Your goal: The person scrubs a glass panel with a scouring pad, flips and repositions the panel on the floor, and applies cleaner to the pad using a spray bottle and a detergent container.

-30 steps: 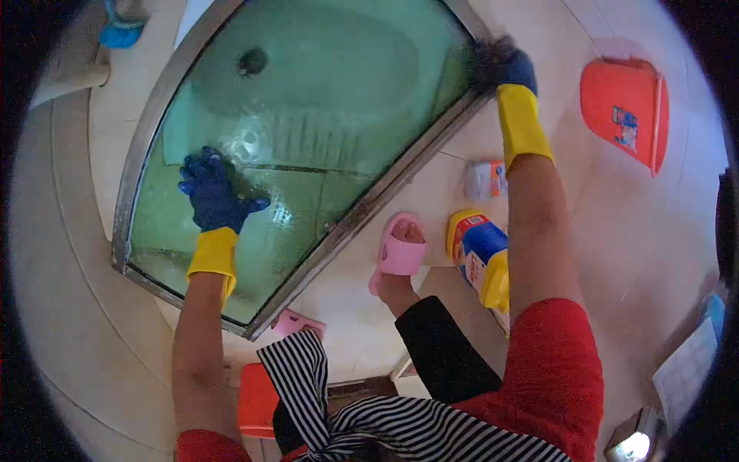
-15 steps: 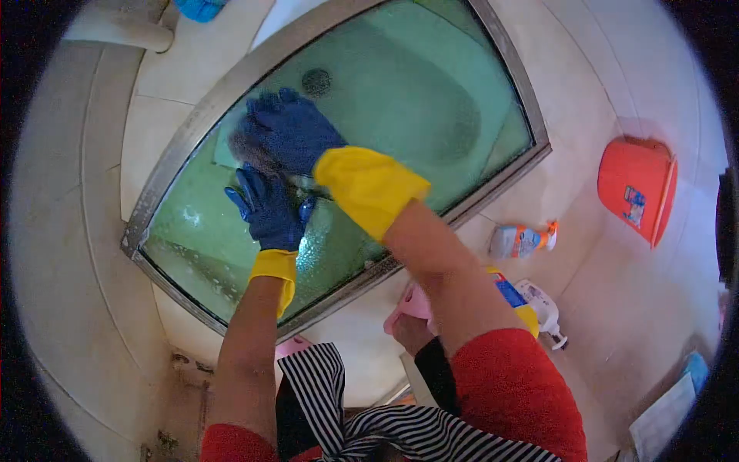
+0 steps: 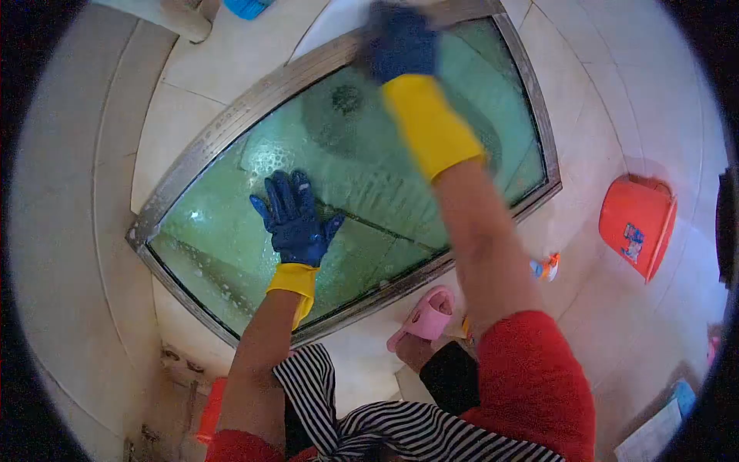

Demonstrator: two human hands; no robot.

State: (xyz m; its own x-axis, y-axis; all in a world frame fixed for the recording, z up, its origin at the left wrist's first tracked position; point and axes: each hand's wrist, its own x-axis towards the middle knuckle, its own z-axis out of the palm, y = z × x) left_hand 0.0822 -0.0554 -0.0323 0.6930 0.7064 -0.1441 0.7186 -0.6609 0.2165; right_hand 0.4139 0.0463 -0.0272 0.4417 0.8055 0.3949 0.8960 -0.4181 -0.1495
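A glass panel in a metal frame lies below me, wet and sudsy. My left hand, in a blue glove with a yellow cuff, rests open on the glass, its fingers spread. At the far edge of the frame is my right hand, gloved the same way and blurred by motion. A dark grey pad shows at its left side, pressed under the fingers; its exact kind is unclear. Streaked suds mark the glass between the hands.
To the right, a red bucket lies on its side against the wall. A spray bottle is partly hidden by my right arm. One foot in a pink slipper stands near the frame. A pipe runs at upper left.
My right hand has swept away from me and to the right, from beside the left hand to the far edge of the frame. My left hand stays on the glass, fingers spread.
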